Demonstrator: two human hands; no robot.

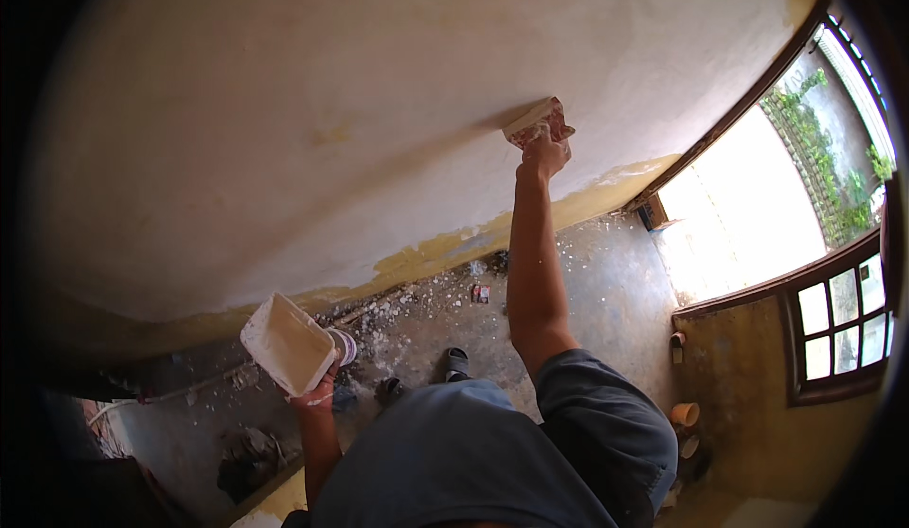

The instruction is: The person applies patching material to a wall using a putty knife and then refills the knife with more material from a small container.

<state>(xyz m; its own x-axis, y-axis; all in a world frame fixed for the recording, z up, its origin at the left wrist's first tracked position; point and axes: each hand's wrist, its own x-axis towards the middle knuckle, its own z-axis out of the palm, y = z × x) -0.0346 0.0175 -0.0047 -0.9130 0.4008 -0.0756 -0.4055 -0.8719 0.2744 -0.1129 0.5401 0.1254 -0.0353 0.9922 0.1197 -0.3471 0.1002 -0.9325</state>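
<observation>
Pressed against the whitened wall (pixel 379 83) is a broad putty knife (pixel 533 123), smeared with pale putty. My right hand (pixel 546 154) is closed around it, with the arm stretched far out and up. Low on the left, my left hand (pixel 318 392) grips a rectangular tray (pixel 262 331) by its underside and near edge. The tray is tilted, and cream-coloured putty coats its inside. White smears mark the skin of both hands. Most of the left fingers are hidden behind the tray.
Bare yellow paint (pixel 417 261) runs along the wall's foot. White crumbs (pixel 383 312), a small red packet (pixel 481 293) and a white tub (pixel 343 346) are on the floor. To the right are a bright doorway (pixel 739 206), a cardboard box (pixel 653 213), a barred window (pixel 838 324) and an orange pot (pixel 685 414).
</observation>
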